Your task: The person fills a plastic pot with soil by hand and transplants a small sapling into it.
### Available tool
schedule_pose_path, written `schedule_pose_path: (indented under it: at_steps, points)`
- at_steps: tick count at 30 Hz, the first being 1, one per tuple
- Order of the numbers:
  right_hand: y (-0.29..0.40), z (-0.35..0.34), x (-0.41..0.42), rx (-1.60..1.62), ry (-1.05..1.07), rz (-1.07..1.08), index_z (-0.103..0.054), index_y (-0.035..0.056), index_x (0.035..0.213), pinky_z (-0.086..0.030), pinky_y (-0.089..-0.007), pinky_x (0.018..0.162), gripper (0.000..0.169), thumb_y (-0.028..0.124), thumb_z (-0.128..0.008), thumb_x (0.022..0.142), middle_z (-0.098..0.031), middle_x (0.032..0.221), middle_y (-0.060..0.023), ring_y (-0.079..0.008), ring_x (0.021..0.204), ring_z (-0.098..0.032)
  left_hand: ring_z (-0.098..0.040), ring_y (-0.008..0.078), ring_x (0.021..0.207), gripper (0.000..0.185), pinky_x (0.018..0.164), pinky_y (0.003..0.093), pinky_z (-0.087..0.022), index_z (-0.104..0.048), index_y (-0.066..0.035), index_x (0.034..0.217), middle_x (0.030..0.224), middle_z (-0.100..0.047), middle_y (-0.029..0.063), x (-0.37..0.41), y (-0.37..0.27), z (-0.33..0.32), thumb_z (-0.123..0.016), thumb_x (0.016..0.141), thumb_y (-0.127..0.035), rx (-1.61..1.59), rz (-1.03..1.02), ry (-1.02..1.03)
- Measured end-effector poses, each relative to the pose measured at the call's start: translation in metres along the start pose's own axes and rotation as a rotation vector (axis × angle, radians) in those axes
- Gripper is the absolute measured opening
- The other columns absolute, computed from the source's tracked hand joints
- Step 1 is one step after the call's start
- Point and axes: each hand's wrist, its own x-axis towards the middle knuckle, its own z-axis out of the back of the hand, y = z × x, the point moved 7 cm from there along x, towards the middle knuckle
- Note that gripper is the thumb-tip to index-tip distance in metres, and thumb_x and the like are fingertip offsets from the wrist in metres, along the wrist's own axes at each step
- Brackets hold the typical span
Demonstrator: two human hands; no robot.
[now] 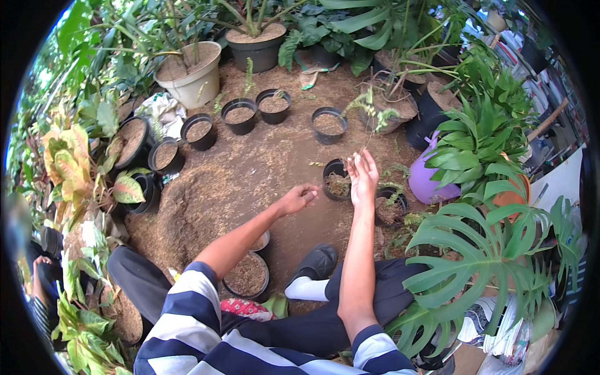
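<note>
My right hand (363,177) is raised above a small black pot (335,179) and holds a fern seedling (370,115) by its thin roots between the fingertips, its fronds pointing away from me. My left hand (298,199) hovers over the brown ground to the left, fingers curled; whether something small is in them cannot be told. Tangled roots or dry stems fill the black pot beside my right hand. Another black pot (391,206) with fern fronds stands just right of my right wrist.
Small soil-filled black pots (238,116) form an arc ahead, one (329,125) farther right. A mound of loose potting mix (180,211) lies left. A white pot (190,75), purple pot (429,176) and monstera leaves (468,253) border the area. Another person (44,276) sits far left.
</note>
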Motion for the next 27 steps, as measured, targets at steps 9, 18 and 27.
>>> schedule_pose_path:
  at_steps: [9, 18, 27]
  points:
    - [-0.080, -0.170, -0.120, -0.323, 0.914, -0.542, -0.061, 0.0023, 0.100, -0.057, -0.0303, 0.078, 0.023, 0.008, -0.074, 0.082, -0.067, 0.093, -0.0067, -0.0200, 0.090, -0.069, -0.062, 0.0128, 0.090, 0.033, 0.082, 0.0290, -0.049, -0.052, -0.001, 0.123, 0.100, -0.066, 0.0058, -0.216, 0.044, 0.120, -0.055, 0.098, -0.022, 0.267, 0.025, -0.175]
    - [-0.227, -0.142, -0.280, -0.953, 1.463, -0.634, -0.065, 0.0037, 0.081, -0.050, -0.0278, 0.065, 0.019, 0.012, -0.081, 0.074, -0.068, 0.075, -0.0014, -0.0090, 0.071, -0.063, -0.057, 0.0102, 0.082, 0.038, 0.074, 0.0255, -0.049, -0.050, -0.001, 0.127, 0.096, -0.064, 0.0049, -0.345, 0.121, 0.087, -0.061, 0.092, -0.011, -0.087, 0.050, -0.465]
    - [-0.276, -0.047, -0.317, -1.378, 1.266, -0.471, -0.062, 0.0012, 0.079, -0.049, -0.0327, 0.067, 0.025, 0.010, -0.084, 0.069, -0.067, 0.075, -0.0086, -0.0150, 0.071, -0.062, -0.066, 0.0220, 0.084, 0.046, 0.075, 0.0355, -0.053, -0.049, -0.003, 0.130, 0.106, -0.065, 0.0141, -0.370, 0.187, 0.040, -0.064, 0.088, -0.016, 0.207, 0.171, -0.315]
